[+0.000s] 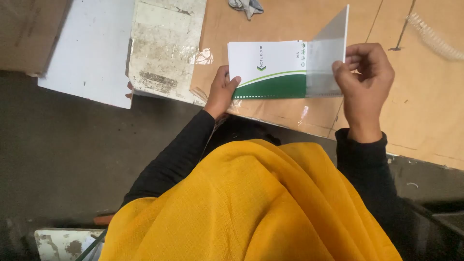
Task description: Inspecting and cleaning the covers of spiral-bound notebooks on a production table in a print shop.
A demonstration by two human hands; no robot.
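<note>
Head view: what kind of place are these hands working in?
Probably a small bookbinding or stationery workshop. The left hand steadies a white-and-green notebook cover with punched holes, the right hand holds a clear plastic sheet, and a plastic binding coil lies on the worn brown worktable.

Bare brown worktop (425, 111) is lying open to the right of the right hand (363, 84), with only a clear plastic spiral coil (435, 36) sitting near its far right edge. To the left of the left hand (221, 92), a worn white board (164, 48) is crowding the worktop, and a grey rag (246, 7) is lying at the far edge beyond the notebook (268, 70).
</note>
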